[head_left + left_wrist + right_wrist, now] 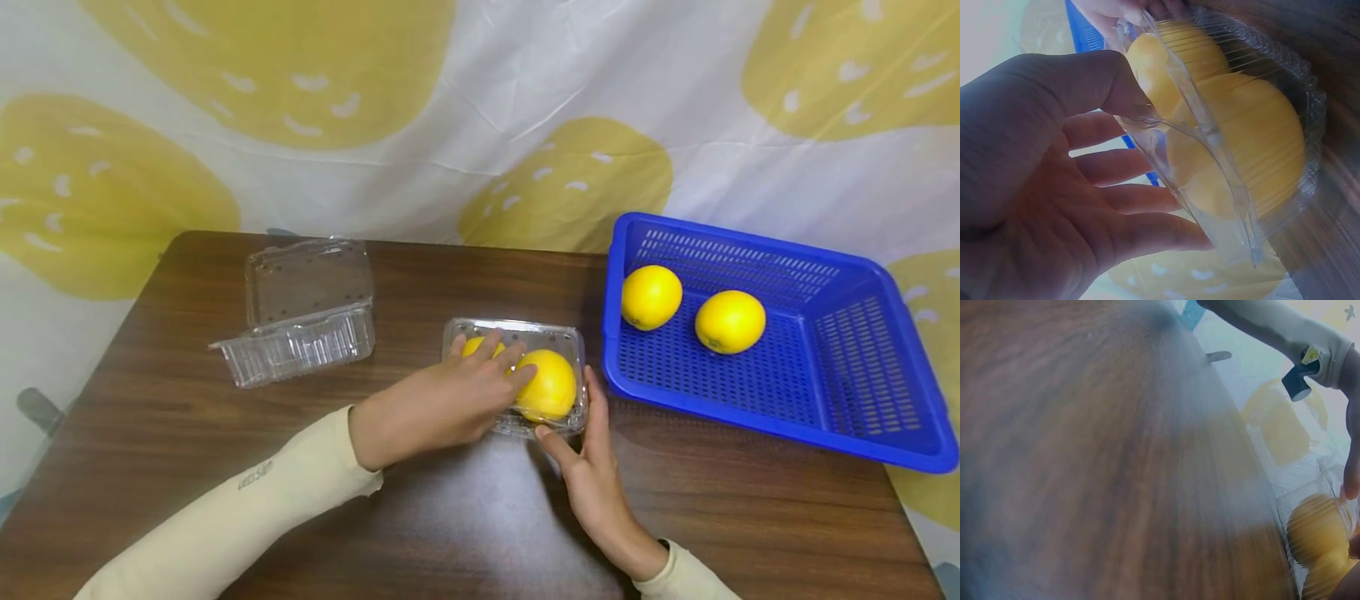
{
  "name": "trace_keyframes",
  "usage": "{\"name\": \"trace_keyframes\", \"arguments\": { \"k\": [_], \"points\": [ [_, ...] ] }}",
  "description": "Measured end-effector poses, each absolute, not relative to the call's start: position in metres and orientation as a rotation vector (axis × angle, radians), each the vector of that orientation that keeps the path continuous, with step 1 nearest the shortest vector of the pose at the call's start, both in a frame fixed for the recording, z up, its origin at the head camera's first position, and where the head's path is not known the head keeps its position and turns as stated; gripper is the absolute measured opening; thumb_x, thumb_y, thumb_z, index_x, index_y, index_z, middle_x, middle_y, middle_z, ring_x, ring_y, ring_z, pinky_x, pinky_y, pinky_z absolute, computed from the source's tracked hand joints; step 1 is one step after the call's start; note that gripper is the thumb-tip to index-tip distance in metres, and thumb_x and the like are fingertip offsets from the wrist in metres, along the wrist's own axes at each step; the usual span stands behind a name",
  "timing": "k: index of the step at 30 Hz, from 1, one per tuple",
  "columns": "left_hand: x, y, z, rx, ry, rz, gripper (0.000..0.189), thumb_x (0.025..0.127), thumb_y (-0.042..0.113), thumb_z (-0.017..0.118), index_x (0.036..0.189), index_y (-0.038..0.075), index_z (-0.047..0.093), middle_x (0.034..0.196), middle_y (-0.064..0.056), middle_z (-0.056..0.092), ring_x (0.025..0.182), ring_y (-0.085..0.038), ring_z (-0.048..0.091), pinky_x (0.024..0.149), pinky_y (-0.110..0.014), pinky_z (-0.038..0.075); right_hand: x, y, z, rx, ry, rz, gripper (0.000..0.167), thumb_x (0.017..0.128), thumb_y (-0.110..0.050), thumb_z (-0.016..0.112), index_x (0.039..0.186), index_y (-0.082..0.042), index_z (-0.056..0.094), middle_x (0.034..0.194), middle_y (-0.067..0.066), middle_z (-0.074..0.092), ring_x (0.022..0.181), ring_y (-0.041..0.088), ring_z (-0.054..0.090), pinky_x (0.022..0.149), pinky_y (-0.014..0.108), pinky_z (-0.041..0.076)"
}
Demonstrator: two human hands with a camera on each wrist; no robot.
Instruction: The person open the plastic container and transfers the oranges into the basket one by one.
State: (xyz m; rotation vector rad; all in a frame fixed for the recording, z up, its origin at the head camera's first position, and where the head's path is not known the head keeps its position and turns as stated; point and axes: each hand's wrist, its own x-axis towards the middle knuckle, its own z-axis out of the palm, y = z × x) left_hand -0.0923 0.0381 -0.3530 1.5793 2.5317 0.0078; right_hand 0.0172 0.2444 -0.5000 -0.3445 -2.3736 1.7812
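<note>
A clear plastic clamshell box (517, 333) with two round yellow fruits, like oranges (549, 385), inside lies mid-table. My left hand (442, 404) reaches over it from the left, its fingers spread on the clear plastic above the fruit. In the left wrist view the thumb touches the rim, and the fingers are mostly straight. Two plastic rims run close together there; whether they are fastened I cannot tell. My right hand (596, 479) holds the box's near right corner, thumb in front and fingers along the side. The right wrist view mostly shows bare wood, with the box at its edge.
A blue perforated basket (757, 417) stands at the right with two more yellow fruits (730, 322) in it. Another clear clamshell (303, 333) sits with its lid up at the back left. A printed cloth (525, 83) hangs behind the brown table (675, 450).
</note>
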Motion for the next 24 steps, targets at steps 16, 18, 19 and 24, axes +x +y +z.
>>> {"name": "trace_keyframes", "arguments": {
  "k": [16,18,19,24],
  "points": [
    [-0.0955,0.0407,-0.3500,1.594,2.524,-0.011,0.057,0.104,0.010,0.073,0.159,0.010,0.058,0.168,-0.020,0.048,0.151,-0.049,0.049,0.112,-0.075,0.051,0.0183,0.2410,-0.4929,-0.343,-2.385,1.767,0.097,0.103,-0.021,0.076,0.176,-0.041,0.015,0.182,-0.014,0.014,0.168,0.016,0.012,0.136,0.057,0.010],
    [-0.0955,0.0414,-0.3489,1.595,2.524,-0.018,0.057,0.104,0.011,0.073,0.159,0.009,0.058,0.168,-0.020,0.049,0.150,-0.049,0.049,0.111,-0.075,0.051,0.0182,0.2421,-0.4944,-0.358,-2.393,1.766,0.096,0.104,-0.022,0.075,0.175,-0.045,0.015,0.181,-0.019,0.014,0.167,0.013,0.012,0.136,0.055,0.010],
    [-0.0955,0.0416,-0.3483,1.590,2.520,-0.017,0.058,0.104,0.011,0.073,0.159,0.009,0.057,0.168,-0.020,0.048,0.150,-0.049,0.049,0.112,-0.075,0.051,0.0183,0.2424,-0.4952,-0.362,-2.398,1.765,0.096,0.105,-0.022,0.075,0.175,-0.046,0.014,0.181,-0.020,0.014,0.167,0.012,0.011,0.136,0.055,0.010],
    [-0.0959,0.0428,-0.3443,1.555,2.492,-0.005,0.061,0.103,0.011,0.075,0.161,0.009,0.055,0.170,-0.022,0.045,0.153,-0.050,0.046,0.115,-0.076,0.047,0.0181,0.2434,-0.4972,-0.352,-2.402,1.767,0.095,0.106,-0.023,0.074,0.175,-0.045,0.013,0.181,-0.022,0.014,0.167,0.011,0.011,0.136,0.054,0.010]
  ]
}}
